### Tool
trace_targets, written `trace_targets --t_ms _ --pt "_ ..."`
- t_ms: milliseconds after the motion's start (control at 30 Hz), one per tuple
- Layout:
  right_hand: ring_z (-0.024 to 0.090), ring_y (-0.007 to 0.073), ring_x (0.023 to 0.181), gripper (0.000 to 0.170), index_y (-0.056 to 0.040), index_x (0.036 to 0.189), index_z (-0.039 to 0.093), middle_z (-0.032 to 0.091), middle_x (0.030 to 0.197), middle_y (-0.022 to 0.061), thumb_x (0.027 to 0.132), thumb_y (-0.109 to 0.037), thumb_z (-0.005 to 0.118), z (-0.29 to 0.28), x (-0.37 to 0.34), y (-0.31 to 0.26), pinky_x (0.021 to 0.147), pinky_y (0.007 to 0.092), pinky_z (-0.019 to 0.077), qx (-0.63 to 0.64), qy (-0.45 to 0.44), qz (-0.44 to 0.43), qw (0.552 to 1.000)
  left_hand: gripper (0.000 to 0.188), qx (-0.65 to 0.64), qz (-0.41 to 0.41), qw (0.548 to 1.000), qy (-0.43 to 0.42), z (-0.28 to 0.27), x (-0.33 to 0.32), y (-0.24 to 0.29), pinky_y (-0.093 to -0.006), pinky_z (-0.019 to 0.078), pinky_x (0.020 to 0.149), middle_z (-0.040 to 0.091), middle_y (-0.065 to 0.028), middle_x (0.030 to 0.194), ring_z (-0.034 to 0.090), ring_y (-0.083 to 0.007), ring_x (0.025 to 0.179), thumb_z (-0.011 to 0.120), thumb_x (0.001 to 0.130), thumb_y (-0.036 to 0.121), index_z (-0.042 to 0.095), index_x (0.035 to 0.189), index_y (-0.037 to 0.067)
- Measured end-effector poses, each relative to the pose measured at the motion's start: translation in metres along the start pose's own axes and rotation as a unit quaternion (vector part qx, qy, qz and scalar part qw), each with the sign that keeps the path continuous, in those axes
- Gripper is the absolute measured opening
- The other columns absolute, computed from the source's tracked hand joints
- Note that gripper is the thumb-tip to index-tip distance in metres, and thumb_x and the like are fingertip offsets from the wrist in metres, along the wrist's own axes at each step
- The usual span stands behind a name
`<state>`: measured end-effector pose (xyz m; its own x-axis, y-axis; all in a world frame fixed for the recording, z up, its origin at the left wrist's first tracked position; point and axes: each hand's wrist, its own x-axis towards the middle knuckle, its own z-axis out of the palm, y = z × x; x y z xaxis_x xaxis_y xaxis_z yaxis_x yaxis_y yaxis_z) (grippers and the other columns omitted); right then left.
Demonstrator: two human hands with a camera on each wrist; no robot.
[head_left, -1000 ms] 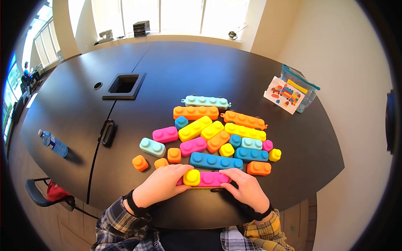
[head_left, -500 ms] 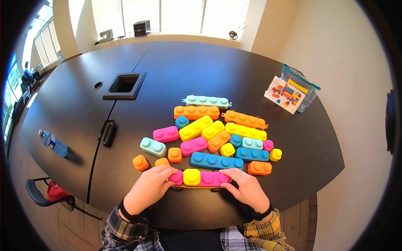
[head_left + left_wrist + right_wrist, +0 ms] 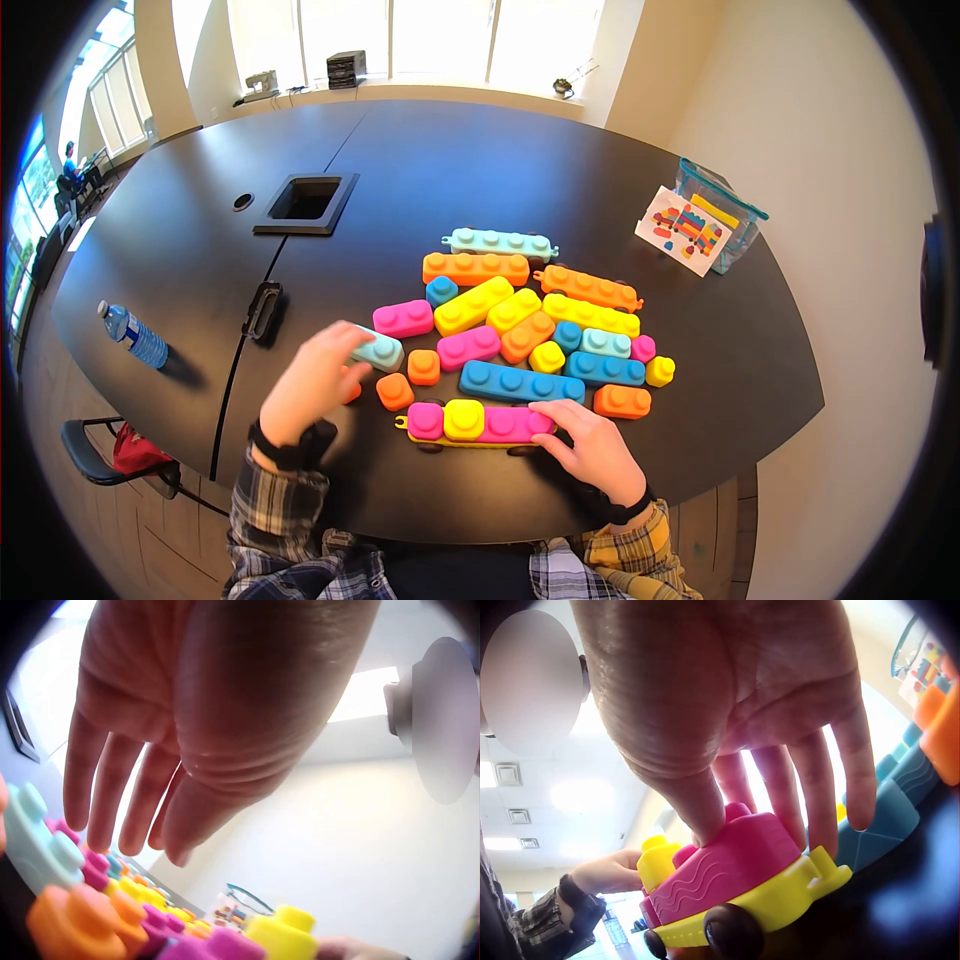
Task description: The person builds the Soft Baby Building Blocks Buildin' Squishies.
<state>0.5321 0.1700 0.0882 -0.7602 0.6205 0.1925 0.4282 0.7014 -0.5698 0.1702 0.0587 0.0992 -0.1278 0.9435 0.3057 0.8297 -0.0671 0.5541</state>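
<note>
The right hand [image 3: 600,457] is clamped on the right end of a long pink block [image 3: 507,424], thumb on the near side and fingers on the far side. From under that hand, leftward, runs a yellow wheeled base [image 3: 470,442] bearing the long pink block, then a yellow block [image 3: 464,419] and a small pink block [image 3: 426,421] at its left end. Over to the left, the other hand, the left hand [image 3: 312,382], has its fingers extended and its thumb apart, holding nothing. A pale blue block [image 3: 381,351] lies by its fingertips; whether they touch it I can't tell from here. An orange block peeks out partly hidden by that hand, and two more orange ones sit between it and the wagon.

Just beyond the wagon lies a long blue block [image 3: 522,382], with a two-stud orange block [image 3: 622,401] just past the right hand. Farther out, more coloured blocks spread across the dark table [image 3: 560,150]. A water bottle [image 3: 137,336] stands well left of the left hand; beyond the right hand, a picture card [image 3: 684,231] leans against a clear container [image 3: 742,236].
</note>
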Motion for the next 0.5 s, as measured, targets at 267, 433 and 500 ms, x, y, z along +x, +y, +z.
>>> trace_targets --t_ms 267,433,500 --pt "0.071 0.0331 0.096 0.035 -0.0118 0.128 0.069 0.072 0.113 0.0086 0.097 -0.026 0.074 0.004 0.000 0.006 0.080 0.0401 0.0591 -0.012 0.024 -0.026 0.999 0.031 0.061 -0.047 0.995 -0.061 0.007 0.023 -0.062 -0.0385 0.0575 0.082 0.068 -0.0140 0.099 0.070 -0.0305 0.091 0.083 0.078 0.004 0.071 0.107 0.001" --pt "0.071 0.0339 0.099 0.038 -0.0111 0.130 0.067 0.071 0.116 0.0097 0.096 -0.026 0.074 0.003 0.001 0.007 0.082 0.0407 0.0591 0.001 0.006 -0.020 1.000 0.028 0.033 -0.041 0.996 -0.066 -0.003 0.022 -0.051 -0.0400 0.0571 0.079 0.066 -0.0133 0.097 0.069 -0.0327 0.090 0.083 0.079 0.006 0.070 0.103 0.001" --pt "0.070 0.0341 0.103 0.040 -0.0103 0.132 0.067 0.071 0.119 0.0110 0.095 -0.025 0.076 0.000 0.002 0.008 0.086 0.0407 0.0586 0.000 0.000 -0.028 1.000 0.027 0.039 -0.030 0.999 0.008 -0.012 0.020 -0.028 -0.0394 0.0563 0.079 0.064 -0.0132 0.095 0.068 -0.0319 0.088 0.083 0.079 0.007 0.068 0.100 0.000"
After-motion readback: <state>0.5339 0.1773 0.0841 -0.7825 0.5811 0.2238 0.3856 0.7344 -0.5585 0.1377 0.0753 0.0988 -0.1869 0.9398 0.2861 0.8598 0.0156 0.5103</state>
